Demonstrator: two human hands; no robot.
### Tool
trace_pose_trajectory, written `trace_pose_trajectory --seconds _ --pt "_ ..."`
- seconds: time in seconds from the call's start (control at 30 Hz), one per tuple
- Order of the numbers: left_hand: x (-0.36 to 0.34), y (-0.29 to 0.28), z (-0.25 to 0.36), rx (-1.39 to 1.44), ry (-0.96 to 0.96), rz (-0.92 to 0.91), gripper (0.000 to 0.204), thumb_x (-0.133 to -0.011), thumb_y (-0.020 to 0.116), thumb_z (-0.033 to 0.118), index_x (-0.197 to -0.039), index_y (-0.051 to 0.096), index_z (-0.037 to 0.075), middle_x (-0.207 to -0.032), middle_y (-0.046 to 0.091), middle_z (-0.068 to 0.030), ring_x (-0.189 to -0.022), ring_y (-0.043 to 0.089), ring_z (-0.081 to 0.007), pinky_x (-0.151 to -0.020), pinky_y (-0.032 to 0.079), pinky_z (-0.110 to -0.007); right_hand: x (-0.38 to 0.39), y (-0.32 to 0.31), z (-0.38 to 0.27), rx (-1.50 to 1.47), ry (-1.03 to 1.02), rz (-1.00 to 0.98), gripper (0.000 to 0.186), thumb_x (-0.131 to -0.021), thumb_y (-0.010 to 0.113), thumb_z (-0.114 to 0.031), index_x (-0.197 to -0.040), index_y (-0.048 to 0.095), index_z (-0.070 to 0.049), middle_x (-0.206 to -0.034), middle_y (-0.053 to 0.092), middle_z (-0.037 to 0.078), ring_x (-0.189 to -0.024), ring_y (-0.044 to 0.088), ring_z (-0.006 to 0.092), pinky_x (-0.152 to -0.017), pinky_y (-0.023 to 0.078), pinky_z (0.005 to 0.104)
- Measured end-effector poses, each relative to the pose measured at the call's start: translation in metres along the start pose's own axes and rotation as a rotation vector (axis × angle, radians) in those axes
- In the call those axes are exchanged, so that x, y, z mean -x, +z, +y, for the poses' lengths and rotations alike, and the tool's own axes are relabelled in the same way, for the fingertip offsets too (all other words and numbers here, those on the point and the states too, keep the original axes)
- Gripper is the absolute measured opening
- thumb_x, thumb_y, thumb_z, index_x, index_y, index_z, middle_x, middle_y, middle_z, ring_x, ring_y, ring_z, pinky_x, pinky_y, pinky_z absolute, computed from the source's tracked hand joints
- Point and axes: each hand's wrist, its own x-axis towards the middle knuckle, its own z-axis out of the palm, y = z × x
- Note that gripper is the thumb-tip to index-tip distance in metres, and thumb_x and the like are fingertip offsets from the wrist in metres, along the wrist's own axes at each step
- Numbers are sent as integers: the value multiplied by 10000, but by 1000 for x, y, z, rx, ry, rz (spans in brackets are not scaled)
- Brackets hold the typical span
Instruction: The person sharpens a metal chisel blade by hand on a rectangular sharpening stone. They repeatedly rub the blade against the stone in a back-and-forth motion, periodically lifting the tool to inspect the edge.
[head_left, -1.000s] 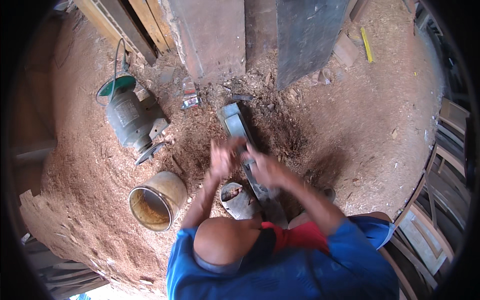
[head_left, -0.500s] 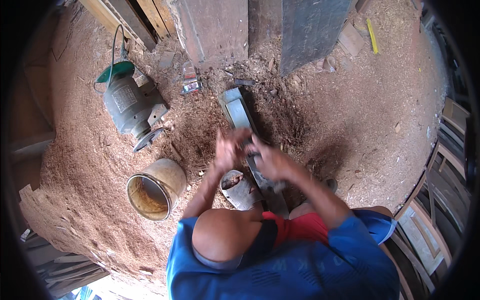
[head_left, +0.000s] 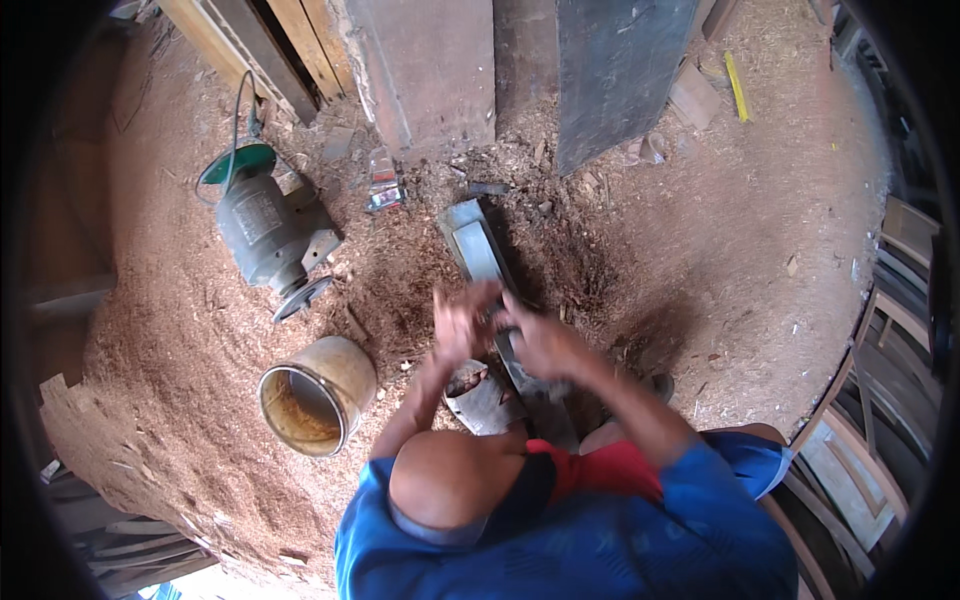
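Down on the sawdust floor (head_left: 700,230), a long grey metal bar (head_left: 478,245) lies slanting away from me, its near end under my hands. My left hand (head_left: 458,322) hovers just above it, fingers spread wide and holding nothing. My right hand (head_left: 540,342) curls on the bar, though I cannot tell how firmly it grips. I judge I am working along the bar's face; the next move calls for a steady press. A cut tin (head_left: 482,395) sits just beside it, a rusty can (head_left: 315,395) and a grey motor (head_left: 265,235) farther left.
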Motion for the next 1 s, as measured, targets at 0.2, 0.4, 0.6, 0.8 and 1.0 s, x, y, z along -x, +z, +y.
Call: trace_pose_trajectory --seconds 0.2,0.4,0.6,0.8,1.0 --pt "-38 -5 -29 -33 158 49 615 -896 627 639 -1322 667 197 -1348 693 -85 -1236 677 -227 -1086 287 -597 -19 -2 -12 64 -51 130 902 -891 504 -46 -1635 -5 -24 -1293 692 200 -841 744 397 -771 607 476" --pt "-81 -39 -49 199 -24 -152 604 -858 715 603 -1292 691 184 -1310 711 -40 -1175 690 -252 -1041 428 -520 -33 -63 -59 -184 82 -107 684 -1049 464 -199 -1637 151 -45 -864 715 165 -530 642 184 -569 609 365" --pt "29 16 21 124 66 -110 529 -864 715 554 -1255 717 199 -1377 684 -42 -1283 648 -174 -1090 289 -609 16 53 28 46 61 161 880 -928 489 -93 -1652 -11 -126 -1348 647 228 -962 716 468 -880 574 545" --pt "-103 -42 -53 82 78 -95 595 -908 606 659 -1285 680 205 -1319 711 -42 -1151 703 -241 -1056 306 -625 -67 -54 -37 20 -72 91 762 -996 493 -143 -1638 103 -17 -844 710 174 -576 674 231 -581 602 410" --pt "18 -1 7 123 -36 -65 500 -892 729 548 -1235 720 185 -1315 715 -62 -1234 670 -191 -1055 299 -644 5 17 6 1 26 17 860 -929 480 -107 -1659 47 -244 -1477 565 186 -1118 675 457 -1015 541 517"
